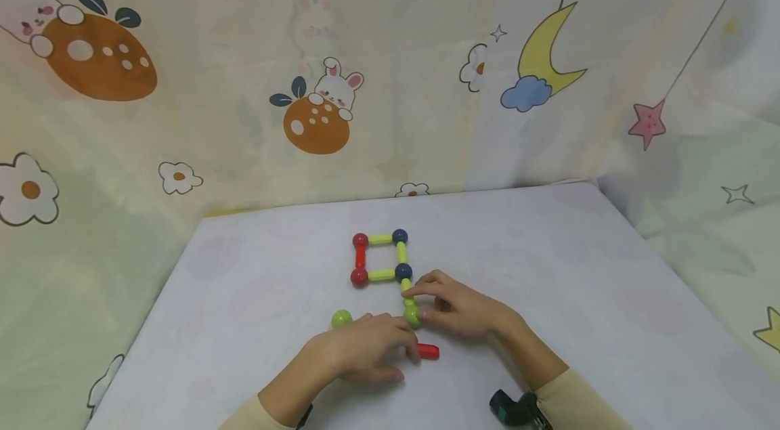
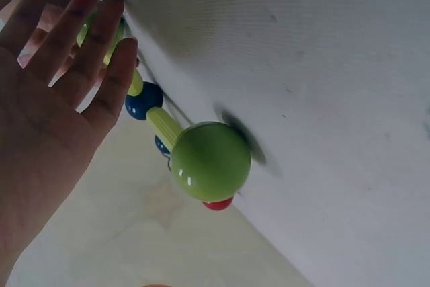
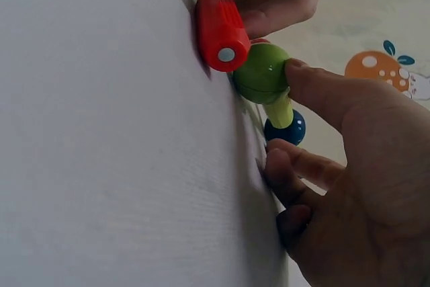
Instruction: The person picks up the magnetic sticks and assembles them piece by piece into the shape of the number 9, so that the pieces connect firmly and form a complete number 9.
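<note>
Magnetic rods and balls form a square on the table: two red balls [image 1: 359, 277], two blue balls [image 1: 403, 271], yellow rods [image 1: 382, 275] and a red rod [image 1: 360, 256]. From its near right blue ball, another yellow rod [image 1: 406, 284] runs toward me to a green ball [image 1: 412, 317]. My right hand [image 1: 460, 308] holds this rod and ball, index finger at the rod and thumb against the ball. My left hand [image 1: 368, 345] touches a loose red rod [image 1: 429, 351] with its fingertips, partly hiding it; its thumb is apart from the rod.
A second green ball [image 1: 341, 318] lies just beyond my left hand, left of the structure. The white table [image 1: 262, 294] ends at a patterned cloth backdrop [image 1: 414, 112]. A black wrist device [image 1: 514, 410] is by my right sleeve.
</note>
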The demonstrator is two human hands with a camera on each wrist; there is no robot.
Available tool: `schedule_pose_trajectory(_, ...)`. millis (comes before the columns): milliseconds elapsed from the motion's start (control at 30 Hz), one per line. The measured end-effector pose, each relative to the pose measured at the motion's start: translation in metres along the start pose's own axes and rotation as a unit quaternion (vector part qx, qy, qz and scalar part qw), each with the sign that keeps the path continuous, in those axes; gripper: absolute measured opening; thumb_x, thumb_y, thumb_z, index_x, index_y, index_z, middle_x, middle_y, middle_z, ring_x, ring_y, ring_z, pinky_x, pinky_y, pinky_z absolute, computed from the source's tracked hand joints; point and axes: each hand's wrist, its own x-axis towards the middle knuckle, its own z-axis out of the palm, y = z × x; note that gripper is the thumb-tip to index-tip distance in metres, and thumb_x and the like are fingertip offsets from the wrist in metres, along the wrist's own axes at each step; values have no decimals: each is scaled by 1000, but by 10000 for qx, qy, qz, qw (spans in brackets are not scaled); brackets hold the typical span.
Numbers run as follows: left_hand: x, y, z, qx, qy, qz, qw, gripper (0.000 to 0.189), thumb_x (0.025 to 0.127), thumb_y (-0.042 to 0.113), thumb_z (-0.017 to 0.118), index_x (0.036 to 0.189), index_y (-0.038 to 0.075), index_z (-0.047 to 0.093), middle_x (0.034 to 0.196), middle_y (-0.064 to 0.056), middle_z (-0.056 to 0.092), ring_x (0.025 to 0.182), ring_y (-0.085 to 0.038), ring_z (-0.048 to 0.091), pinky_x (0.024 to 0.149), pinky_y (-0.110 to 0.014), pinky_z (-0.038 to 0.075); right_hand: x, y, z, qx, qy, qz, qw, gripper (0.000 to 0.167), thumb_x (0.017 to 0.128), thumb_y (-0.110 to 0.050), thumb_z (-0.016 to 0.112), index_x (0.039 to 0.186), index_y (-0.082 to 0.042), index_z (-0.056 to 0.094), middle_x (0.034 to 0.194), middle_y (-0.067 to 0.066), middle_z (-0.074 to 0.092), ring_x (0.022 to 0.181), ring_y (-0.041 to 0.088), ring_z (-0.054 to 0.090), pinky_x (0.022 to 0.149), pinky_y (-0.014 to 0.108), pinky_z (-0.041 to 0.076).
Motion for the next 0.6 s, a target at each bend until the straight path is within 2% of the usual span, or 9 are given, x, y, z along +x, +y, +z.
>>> schedule_pose_trajectory(133, 5, 2, 2, 174, 65, 141, 9997, 29, 90, 30, 80, 116, 36, 71, 120, 20, 61, 118, -4, 54, 103, -41, 49, 3, -4, -2, -217, -109, -89, 9997, 40, 100, -38, 65, 140, -31, 62, 135, -7, 54, 109, 13, 55, 94, 36, 51)
schedule_pose_trajectory(233, 10, 4, 3, 370, 119, 214, 9990, 31, 90, 28, 80, 118, 36, 70, 120, 20, 62, 117, -4, 55, 99, -41, 51, 5, -8, -4, -572, -93, -169, 9982, 40, 100, -40, 65, 139, -32, 63, 134, -7, 58, 120, 17, 50, 98, 47, 44)
schedule_pose_trajectory(400, 14, 11, 2, 647, 151, 244, 9975, 33, 89, 27, 80, 119, 37, 69, 122, 19, 62, 121, -5, 55, 96, -43, 52, 6, -9, -4, -969, -27, -165, 9952, 40, 99, -41, 66, 138, -35, 63, 136, -8, 59, 125, 21, 45, 89, 48, 34)
schedule_pose_trajectory(600, 19, 15, 2, 753, 109, 78, 9971, 25, 87, 28, 83, 106, 34, 68, 101, 16, 55, 96, -2, 53, 85, -26, 50, 4, -2, -1, -689, -12, -93, 9976, 40, 100, -41, 64, 140, -39, 61, 138, -8, 57, 127, 20, 45, 98, 55, 36)
